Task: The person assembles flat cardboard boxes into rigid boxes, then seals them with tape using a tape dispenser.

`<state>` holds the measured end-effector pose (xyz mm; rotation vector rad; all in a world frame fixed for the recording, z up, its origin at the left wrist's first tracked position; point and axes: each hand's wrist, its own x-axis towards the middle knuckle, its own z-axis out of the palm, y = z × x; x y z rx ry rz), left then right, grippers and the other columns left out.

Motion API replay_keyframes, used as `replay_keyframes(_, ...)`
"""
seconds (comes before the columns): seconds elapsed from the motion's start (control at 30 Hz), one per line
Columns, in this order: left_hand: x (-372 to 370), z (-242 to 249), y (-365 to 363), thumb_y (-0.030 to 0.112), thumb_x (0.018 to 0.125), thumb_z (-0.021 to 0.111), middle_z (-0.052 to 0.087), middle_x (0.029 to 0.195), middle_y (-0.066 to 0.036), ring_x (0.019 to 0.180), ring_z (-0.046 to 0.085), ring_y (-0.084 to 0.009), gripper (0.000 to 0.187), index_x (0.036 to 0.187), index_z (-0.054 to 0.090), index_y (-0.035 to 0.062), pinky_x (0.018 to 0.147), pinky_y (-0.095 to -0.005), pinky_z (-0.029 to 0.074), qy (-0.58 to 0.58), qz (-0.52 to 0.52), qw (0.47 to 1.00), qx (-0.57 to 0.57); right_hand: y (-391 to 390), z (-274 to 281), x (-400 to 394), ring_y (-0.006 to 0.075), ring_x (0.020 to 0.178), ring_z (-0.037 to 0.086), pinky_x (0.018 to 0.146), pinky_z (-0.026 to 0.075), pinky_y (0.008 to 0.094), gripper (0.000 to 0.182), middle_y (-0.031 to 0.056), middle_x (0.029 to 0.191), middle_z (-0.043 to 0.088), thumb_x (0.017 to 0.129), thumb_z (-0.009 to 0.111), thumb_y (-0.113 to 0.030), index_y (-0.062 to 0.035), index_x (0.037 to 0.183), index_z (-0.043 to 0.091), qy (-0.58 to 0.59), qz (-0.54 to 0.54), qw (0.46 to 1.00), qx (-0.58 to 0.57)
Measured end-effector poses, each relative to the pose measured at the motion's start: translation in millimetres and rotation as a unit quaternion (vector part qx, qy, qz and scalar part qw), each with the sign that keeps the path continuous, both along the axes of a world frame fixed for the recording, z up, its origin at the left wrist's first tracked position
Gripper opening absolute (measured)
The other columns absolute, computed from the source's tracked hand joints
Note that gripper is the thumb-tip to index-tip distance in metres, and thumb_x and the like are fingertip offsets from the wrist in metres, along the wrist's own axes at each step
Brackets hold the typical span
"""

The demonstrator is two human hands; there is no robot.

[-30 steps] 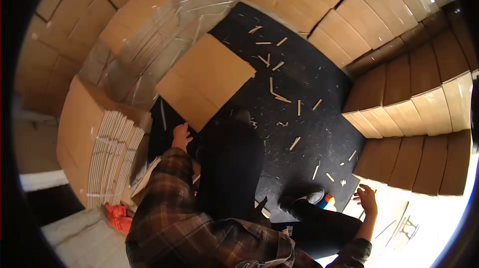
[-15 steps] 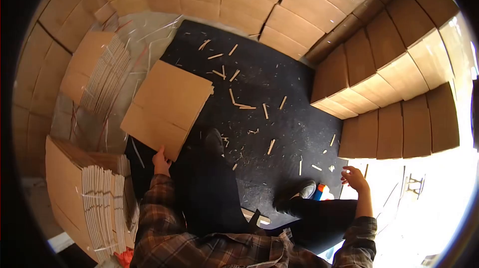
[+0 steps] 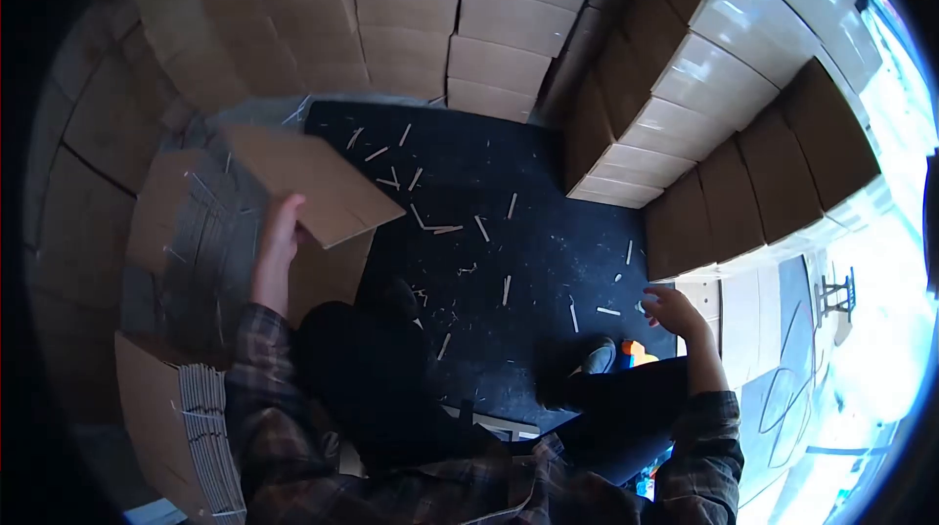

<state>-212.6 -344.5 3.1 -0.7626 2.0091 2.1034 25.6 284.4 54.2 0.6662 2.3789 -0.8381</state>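
My left hand [image 3: 282,224] grips the near edge of a flattened cardboard box [image 3: 313,178], which is raised and tilted at the left. Below it, part of another brown cardboard piece [image 3: 337,276] shows near my left knee; the rest is covered. My right hand [image 3: 675,312] hangs over my right knee, fingers loosely bent and apart, with nothing visible in it. An orange-and-white object [image 3: 638,353] lies beside my right shoe, partly hidden by my leg.
Bundled flat cartons [image 3: 205,417] stand at the near left, with another bundle [image 3: 161,207] behind them. Stacked boxes [image 3: 406,12] wall the back, and more boxes [image 3: 758,183] rise at the right. Small cardboard scraps [image 3: 481,228] litter the black floor mat [image 3: 548,251].
The cardboard at the left has been lifted and tilted by my left hand, which moved up and away from me, uncovering another piece below. My view has shifted and the picture is darker.
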Motion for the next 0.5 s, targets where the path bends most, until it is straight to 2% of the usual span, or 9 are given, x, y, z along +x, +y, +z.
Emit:
replay_keyframes(0.03, -1, 25, 23, 0.029, 0.085, 0.058, 0.066, 0.089, -0.005, 0.084, 0.062, -0.0154, 0.026, 0.100, 0.064, 0.0090, 0.062, -0.0343, 0.049, 0.005, -0.004, 1.000, -0.003, -1, 3, 1, 0.0187, 0.073, 0.068, 0.072, 0.055, 0.0318, 0.040, 0.0140, 0.089, 0.070, 0.092, 0.057, -0.016, -0.0020, 0.129, 0.054, 0.013, 0.009, 1.000, -0.007)
replay_keyframes(0.1, 2, 66, 76, 0.025, 0.084, 0.059, 0.067, 0.086, -0.007, 0.084, 0.064, -0.0176, 0.025, 0.093, 0.067, 0.0036, 0.065, -0.0354, 0.051, 0.158, -0.130, 0.967, -0.149, -5, 15, 3, 0.0179, 0.074, 0.067, 0.072, 0.055, 0.0311, 0.040, 0.0133, 0.090, 0.070, 0.092, 0.057, -0.017, -0.0025, 0.130, 0.054, 0.028, 0.015, 0.999, -0.016)
replay_keyframes(0.23, 38, 120, 181, 0.018, 0.083, 0.055, 0.068, 0.076, -0.013, 0.071, 0.067, -0.0214, 0.027, 0.094, 0.066, -0.0043, 0.064, -0.0350, 0.053, 0.139, -0.245, 0.910, -0.304, -9, 30, 7, 0.0186, 0.081, 0.066, 0.075, 0.052, 0.0295, 0.039, 0.0131, 0.097, 0.068, 0.094, 0.056, -0.022, -0.0023, 0.128, 0.054, 0.082, -0.025, 0.989, -0.120)
replay_keyframes(0.3, 81, 116, 227, 0.015, 0.083, 0.053, 0.067, 0.070, -0.017, 0.066, 0.068, -0.0259, 0.025, 0.091, 0.067, -0.0040, 0.060, -0.0381, 0.054, 0.175, -0.262, 0.889, -0.331, -13, 30, 9, 0.0181, 0.081, 0.065, 0.076, 0.052, 0.0289, 0.039, 0.0131, 0.099, 0.067, 0.096, 0.055, -0.024, -0.0025, 0.128, 0.055, 0.105, -0.029, 0.981, -0.161)
replay_keyframes(0.33, 98, 87, 242, 0.017, 0.084, 0.056, 0.066, 0.071, -0.019, 0.068, 0.069, -0.0297, 0.023, 0.087, 0.066, -0.0032, 0.060, -0.0400, 0.055, 0.193, -0.253, 0.881, -0.350, -18, 32, 8, 0.0191, 0.085, 0.065, 0.077, 0.052, 0.0299, 0.041, 0.0136, 0.104, 0.066, 0.097, 0.052, -0.029, -0.0033, 0.129, 0.053, 0.115, -0.052, 0.970, -0.206)
replay_keyframes(0.37, 123, 75, 257, 0.019, 0.084, 0.059, 0.066, 0.074, -0.021, 0.071, 0.069, -0.0330, 0.024, 0.093, 0.066, -0.0027, 0.061, -0.0416, 0.056, 0.219, -0.277, 0.863, -0.361, -23, 34, 7, 0.0201, 0.090, 0.065, 0.078, 0.052, 0.0309, 0.044, 0.0142, 0.110, 0.064, 0.099, 0.049, -0.034, -0.0041, 0.131, 0.052, 0.124, -0.074, 0.958, -0.248)
replay_keyframes(0.4, 150, 50, 270, 0.020, 0.085, 0.061, 0.065, 0.073, -0.021, 0.068, 0.068, -0.0340, 0.036, 0.113, 0.059, -0.0018, 0.060, -0.0427, 0.056, 0.213, -0.306, 0.858, -0.353, -29, 35, 7, 0.0201, 0.090, 0.065, 0.078, 0.052, 0.0309, 0.044, 0.0142, 0.110, 0.064, 0.099, 0.049, -0.034, -0.0041, 0.131, 0.052, 0.125, -0.075, 0.957, -0.250)
replay_keyframes(0.43, 180, 32, 284, 0.019, 0.086, 0.059, 0.064, 0.072, -0.021, 0.066, 0.067, -0.0347, 0.054, 0.134, 0.043, -0.0001, 0.057, -0.0430, 0.055, 0.298, -0.290, 0.821, -0.390, -35, 34, 5, 0.0228, 0.094, 0.065, 0.080, 0.053, 0.0335, 0.051, 0.0157, 0.114, 0.062, 0.098, 0.047, -0.041, -0.0024, 0.131, 0.050, 0.142, -0.099, 0.946, -0.273)
replay_keyframes(0.5, 230, -38, 307, 0.022, 0.088, 0.059, 0.064, 0.073, -0.019, 0.063, 0.065, -0.0368, 0.066, 0.145, 0.030, 0.0035, 0.052, -0.0418, 0.052, 0.354, -0.266, 0.827, -0.347, -40, 24, 3, 0.0321, 0.113, 0.058, 0.084, 0.053, 0.0423, 0.073, 0.0201, 0.130, 0.052, 0.094, 0.041, -0.060, -0.0027, 0.139, 0.039, 0.142, -0.114, 0.933, -0.309)
